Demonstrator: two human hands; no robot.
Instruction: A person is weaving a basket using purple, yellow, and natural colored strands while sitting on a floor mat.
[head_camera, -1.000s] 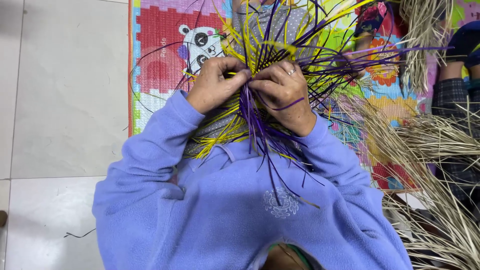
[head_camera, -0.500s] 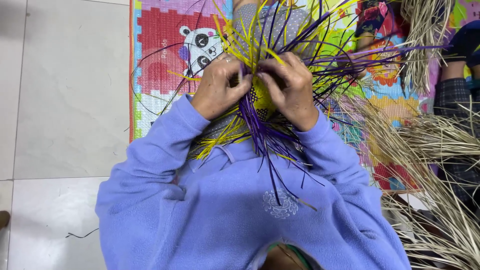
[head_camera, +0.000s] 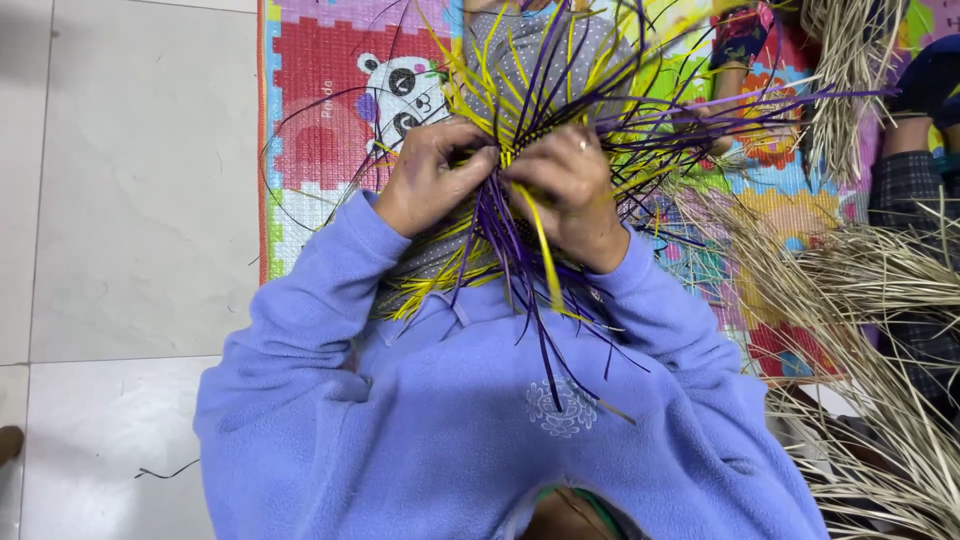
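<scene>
A piece of weaving made of purple and yellow strips (head_camera: 520, 150) rests on my lap, its loose ends fanning out in all directions. My left hand (head_camera: 432, 172) pinches strips at the weave's left side. My right hand (head_camera: 572, 182), a ring on one finger, grips strips at the right, and a yellow strip (head_camera: 540, 250) hangs down from it beside several purple ones. Both hands meet at the centre of the weave. I wear a lilac fleece top (head_camera: 480, 420).
A colourful foam play mat (head_camera: 330, 110) with a panda picture lies under the work. Bundles of dry pale straw (head_camera: 880, 330) pile up at the right. Another person's arm and dark clothing (head_camera: 915, 130) show at the far right. Grey floor tiles (head_camera: 120, 200) lie to the left.
My hands have shifted slightly over the weave, fingers re-gripping the strips at the centre. A yellow strip now hangs down under my right hand.
</scene>
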